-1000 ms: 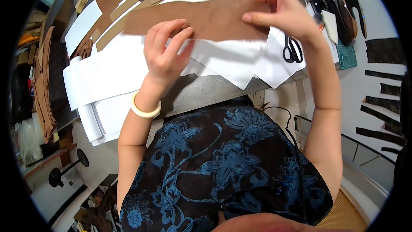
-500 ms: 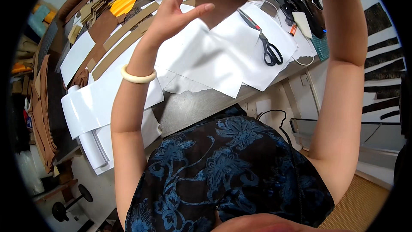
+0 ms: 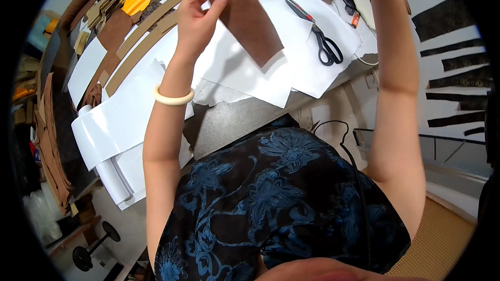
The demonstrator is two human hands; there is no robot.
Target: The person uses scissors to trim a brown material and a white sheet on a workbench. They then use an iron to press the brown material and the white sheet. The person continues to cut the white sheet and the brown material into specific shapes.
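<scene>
Your left hand (image 3: pixel 197 21), cream bangle (image 3: pixel 174 100) at wrist: thumb and forefinger spread apart at the left edge of the brown piece (image 3: pixel 247 21); thumb overlaps it. Piece slants over white paper (image 3: pixel 260 82), upper end leaving view. Your right hand is beyond the top edge; cannot tell its grip. Black-handled scissors (image 3: pixel 316 30) lie right of the piece.

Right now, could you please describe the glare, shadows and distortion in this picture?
In the head view, glare streaks the curled white sheet; in that view too, a soft shadow lies on the flat papers beside the brown piece; head view again, fisheye distortion bends the table near the black, rounded rim.
</scene>
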